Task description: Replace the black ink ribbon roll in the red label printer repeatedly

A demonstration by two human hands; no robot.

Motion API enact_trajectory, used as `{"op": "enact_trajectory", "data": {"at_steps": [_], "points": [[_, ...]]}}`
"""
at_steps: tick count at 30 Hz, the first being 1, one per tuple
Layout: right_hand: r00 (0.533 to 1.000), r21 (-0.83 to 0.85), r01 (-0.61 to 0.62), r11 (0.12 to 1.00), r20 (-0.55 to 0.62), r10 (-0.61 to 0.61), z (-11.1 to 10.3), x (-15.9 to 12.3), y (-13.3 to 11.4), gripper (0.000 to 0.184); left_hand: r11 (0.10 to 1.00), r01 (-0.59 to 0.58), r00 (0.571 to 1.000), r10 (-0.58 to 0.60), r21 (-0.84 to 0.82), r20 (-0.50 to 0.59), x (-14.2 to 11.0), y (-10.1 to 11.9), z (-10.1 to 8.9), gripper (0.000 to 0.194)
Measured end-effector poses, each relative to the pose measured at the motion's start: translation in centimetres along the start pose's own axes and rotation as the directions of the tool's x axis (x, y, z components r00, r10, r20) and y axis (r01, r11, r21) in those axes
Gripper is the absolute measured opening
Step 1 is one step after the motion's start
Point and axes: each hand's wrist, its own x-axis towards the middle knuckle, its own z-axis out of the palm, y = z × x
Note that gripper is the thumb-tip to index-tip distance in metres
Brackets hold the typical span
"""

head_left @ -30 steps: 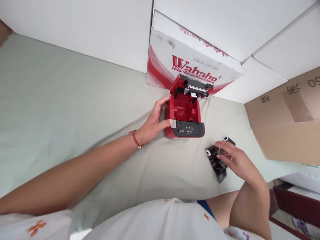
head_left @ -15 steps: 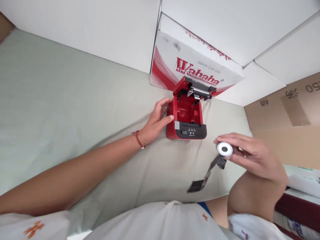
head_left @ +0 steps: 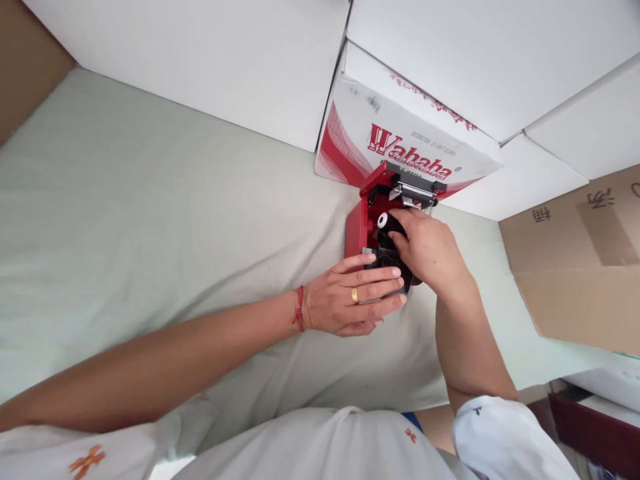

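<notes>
In the head view, our right hand point(head_left: 430, 250) holds a black roll point(head_left: 393, 225) with a white core, its fingers closed around it, in the open mouth of the red printer point(head_left: 356, 230). Our left hand point(head_left: 353, 295) lies over the printer's front with fingers extended and slightly spread, a gold ring point(head_left: 355, 295) on one finger, a red bracelet point(head_left: 300, 309) at the wrist. The lid point(head_left: 407, 183) stands raised.

Behind it we read "Wahaha" in red on a white and red carton point(head_left: 425, 133), with red Chinese characters along its upper edge and a small printed code. The brown carton point(head_left: 565, 233) at right carries dark characters, 桶 and 汤. A pale green, creased sheet point(head_left: 150, 200) covers the surface, with plain white boxes point(head_left: 225, 60) along its far side.
</notes>
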Motion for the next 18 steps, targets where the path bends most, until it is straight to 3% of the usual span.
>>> {"op": "enact_trajectory", "data": {"at_steps": [6,9,12,14,16,18], "points": [[0.996,0.01,-0.004,1.0,-0.085,0.005,1.3,1.6,0.2,0.05,0.997,-0.013,1.0,0.015,0.074,-0.017,0.4,0.1,0.0,0.027],[0.992,0.123,0.033,0.992,-0.128,-0.017,2.2,1.9,0.8,0.052,0.994,0.001,0.999,0.003,0.11,-0.037,0.7,0.2,0.0,0.025],[0.973,0.291,0.166,0.942,-0.203,-0.108,2.4,1.0,1.5,0.046,0.991,0.006,0.999,0.0,0.136,-0.039,0.9,0.3,0.1,0.025],[0.947,0.417,0.256,0.872,-0.287,-0.141,2.0,-0.2,1.9,0.035,0.991,0.007,0.999,-0.002,0.135,-0.041,0.9,0.3,0.1,0.025],[0.905,0.511,0.291,0.809,-0.42,-0.061,1.2,-1.4,2.1,0.026,0.992,0.006,0.999,-0.001,0.125,-0.046,0.9,0.3,0.2,0.025],[0.801,0.54,0.304,0.785,-0.591,0.096,0.3,-2.3,2.3,0.024,0.993,0.005,0.998,0.002,0.118,-0.056,0.9,0.3,0.2,0.026]]}}
